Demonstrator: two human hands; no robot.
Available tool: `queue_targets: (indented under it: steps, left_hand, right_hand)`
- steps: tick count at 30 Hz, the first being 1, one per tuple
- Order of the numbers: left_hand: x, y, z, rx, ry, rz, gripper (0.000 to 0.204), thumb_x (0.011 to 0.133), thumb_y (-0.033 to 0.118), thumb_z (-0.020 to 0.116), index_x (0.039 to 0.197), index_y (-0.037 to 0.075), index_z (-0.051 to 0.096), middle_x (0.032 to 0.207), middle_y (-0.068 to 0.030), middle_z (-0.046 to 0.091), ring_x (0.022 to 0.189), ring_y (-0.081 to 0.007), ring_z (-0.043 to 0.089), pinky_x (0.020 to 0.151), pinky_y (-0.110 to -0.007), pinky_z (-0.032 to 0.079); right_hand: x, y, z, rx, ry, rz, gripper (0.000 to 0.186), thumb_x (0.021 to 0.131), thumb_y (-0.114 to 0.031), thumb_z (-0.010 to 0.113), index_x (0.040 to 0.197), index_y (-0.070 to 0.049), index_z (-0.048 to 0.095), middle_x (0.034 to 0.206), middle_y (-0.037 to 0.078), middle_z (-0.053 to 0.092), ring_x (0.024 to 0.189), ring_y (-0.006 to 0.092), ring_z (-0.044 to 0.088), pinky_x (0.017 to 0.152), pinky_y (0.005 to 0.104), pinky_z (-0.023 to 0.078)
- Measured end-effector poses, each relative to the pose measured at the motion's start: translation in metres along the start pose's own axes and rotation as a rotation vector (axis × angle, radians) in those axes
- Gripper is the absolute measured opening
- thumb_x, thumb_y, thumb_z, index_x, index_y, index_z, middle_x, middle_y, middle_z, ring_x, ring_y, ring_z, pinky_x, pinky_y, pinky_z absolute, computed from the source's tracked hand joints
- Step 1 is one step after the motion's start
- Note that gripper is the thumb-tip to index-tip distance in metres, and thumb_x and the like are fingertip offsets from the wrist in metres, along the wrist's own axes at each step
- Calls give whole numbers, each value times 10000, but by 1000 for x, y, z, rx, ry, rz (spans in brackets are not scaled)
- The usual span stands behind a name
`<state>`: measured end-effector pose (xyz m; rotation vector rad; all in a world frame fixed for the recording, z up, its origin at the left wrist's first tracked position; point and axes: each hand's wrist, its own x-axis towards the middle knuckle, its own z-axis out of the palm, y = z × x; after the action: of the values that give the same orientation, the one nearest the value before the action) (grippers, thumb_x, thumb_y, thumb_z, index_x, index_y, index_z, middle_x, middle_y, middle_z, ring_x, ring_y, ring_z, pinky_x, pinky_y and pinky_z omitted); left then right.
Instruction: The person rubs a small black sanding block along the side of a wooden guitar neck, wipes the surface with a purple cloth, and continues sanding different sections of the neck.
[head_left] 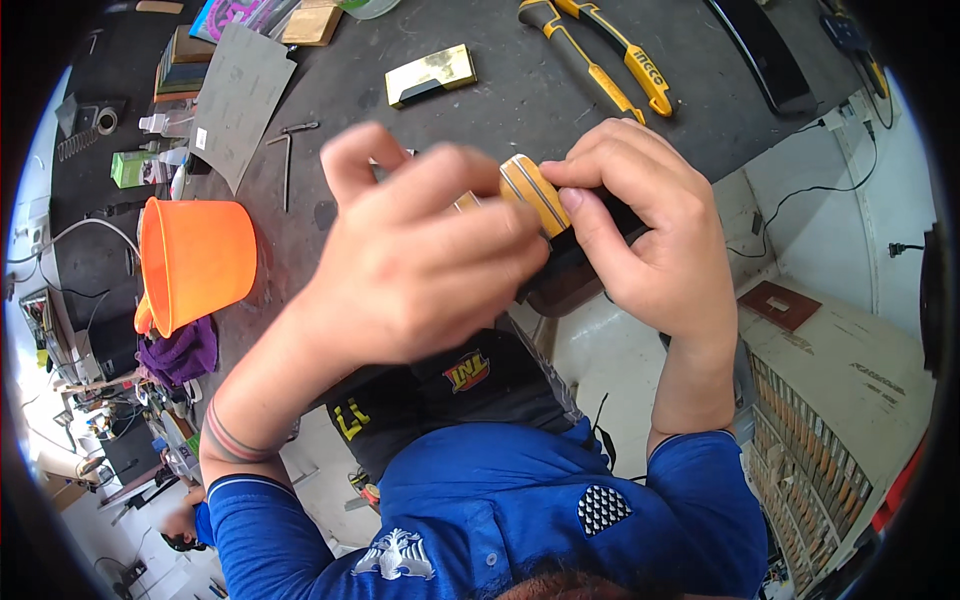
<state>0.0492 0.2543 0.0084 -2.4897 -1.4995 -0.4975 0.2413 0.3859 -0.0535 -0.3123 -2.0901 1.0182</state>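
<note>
My right hand (655, 215) is closed, its thumb and forefinger pinching the end of a golden-yellow piece with dark and pale stripes (535, 195). What this piece is I cannot make out. My left hand (425, 245) crosses in front of its other end, slightly smeared by motion, with the fingers curled. Something small and pale shows between those fingers, too hidden to name. Both hands are at the near edge of the dark worktable (340, 95). Beyond them on the table lies a shiny gold block with a black part (430, 75).
Yellow-and-black long-handled pliers (600, 60) and a black phone-like slab (765, 55) lie at the far right. To the left are an orange bucket (200, 260), a grey sheet (240, 100), a hex key (288, 170) and a purple cloth (180, 350). A drawer rack (805, 460) stands at right.
</note>
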Motion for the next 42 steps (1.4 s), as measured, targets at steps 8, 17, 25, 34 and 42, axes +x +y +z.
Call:
queue_targets:
  steps: [8,17,25,34,42]
  left_hand:
    - [0,-38,-10,133,-14,-201,190,785,62,835,956,135,799,1005,41,745,1053,-226,643,944,-416,362]
    - [-28,-1,-46,-36,88,-225,267,766,-18,808,1019,61,776,987,-59,706,927,-265,642,835,-409,436]
    - [-103,105,-58,-509,352,-486,360,837,-109,815,1167,26,763,985,-107,736,814,-239,695,691,-369,516]
    - [-160,168,-59,-642,417,-771,426,856,-17,861,1258,59,739,996,-105,763,858,-247,732,713,-346,569]
    - [-243,202,-82,-435,364,-901,229,965,108,790,1189,57,779,956,-133,785,749,-269,752,693,-360,581]
  right_hand:
    - [-2,1,1,31,23,36,40,884,39,686,912,23,662,847,143,641,829,336,651,791,436,529]
    - [-2,-3,3,8,52,51,47,891,37,677,934,19,683,861,132,657,829,316,658,796,428,533]
    - [-45,-50,23,123,26,-121,150,883,-9,748,1031,-23,734,931,107,710,877,292,684,757,400,527]
    - [-108,-134,95,646,-298,269,111,995,-9,731,1103,-14,707,1038,89,703,931,165,692,823,308,560]
    - [-126,-174,108,278,-453,480,108,1051,-75,699,1125,3,689,949,37,710,861,119,685,773,294,553]
